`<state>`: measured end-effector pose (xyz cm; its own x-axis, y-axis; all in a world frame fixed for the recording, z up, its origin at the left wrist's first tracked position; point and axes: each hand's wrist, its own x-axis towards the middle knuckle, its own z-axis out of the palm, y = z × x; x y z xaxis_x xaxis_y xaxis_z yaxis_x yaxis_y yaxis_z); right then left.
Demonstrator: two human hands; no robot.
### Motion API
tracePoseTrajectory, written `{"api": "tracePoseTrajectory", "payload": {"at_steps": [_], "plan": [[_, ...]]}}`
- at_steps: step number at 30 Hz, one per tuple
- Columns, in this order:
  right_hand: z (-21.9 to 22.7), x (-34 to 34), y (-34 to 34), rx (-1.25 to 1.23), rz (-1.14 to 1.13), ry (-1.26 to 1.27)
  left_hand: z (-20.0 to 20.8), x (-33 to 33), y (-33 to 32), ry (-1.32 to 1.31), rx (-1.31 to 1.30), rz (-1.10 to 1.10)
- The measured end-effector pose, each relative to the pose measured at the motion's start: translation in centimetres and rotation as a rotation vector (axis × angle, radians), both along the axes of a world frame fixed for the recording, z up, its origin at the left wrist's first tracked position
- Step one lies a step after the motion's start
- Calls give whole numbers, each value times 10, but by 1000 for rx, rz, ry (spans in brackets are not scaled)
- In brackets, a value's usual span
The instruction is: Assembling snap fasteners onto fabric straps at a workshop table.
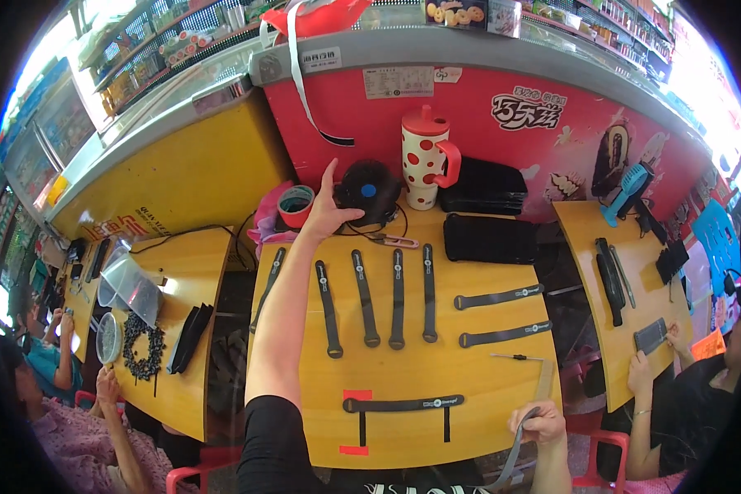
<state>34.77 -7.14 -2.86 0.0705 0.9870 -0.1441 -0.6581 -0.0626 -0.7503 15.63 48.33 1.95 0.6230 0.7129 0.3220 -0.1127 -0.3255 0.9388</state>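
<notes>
My left hand [328,207] reaches to the back of the yellow wooden table, fingers and thumb spread at the left side of a round black roll [366,202] with a blue centre. Whether it touches the roll, I cannot tell. Low at the right edge, my right hand [542,423] is closed on a grey strap [514,453] that hangs down toward me. Several dark straps with looped ends [398,300] lie spread across the table. In front, one strap [407,404] lies crosswise over two short black strips [447,425], beside red tape marks [354,450].
A spotted tumbler [421,165], black pouches [490,239], a tape roll [295,202] and pink-handled scissors or a cutter [397,241] stand or lie at the back. A thin tool [516,357] lies near the right edge. People work at side tables left and right.
</notes>
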Motion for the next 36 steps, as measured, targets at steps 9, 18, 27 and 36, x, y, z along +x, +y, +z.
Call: {"api": "tracePoseTrajectory", "payload": {"at_steps": [9,18,27,36], "plan": [[0,-2,6,26,-67,-23,-13,7,13,-24,112,-31],[1,0,6,19,-62,-81,-25,11,11,-96,105,22],[1,-5,7,-6,-131,-27,-25,9,14,-115,-3,-43],[4,-7,7,10,-107,-12,-18,5,15,-61,24,-64]]}}
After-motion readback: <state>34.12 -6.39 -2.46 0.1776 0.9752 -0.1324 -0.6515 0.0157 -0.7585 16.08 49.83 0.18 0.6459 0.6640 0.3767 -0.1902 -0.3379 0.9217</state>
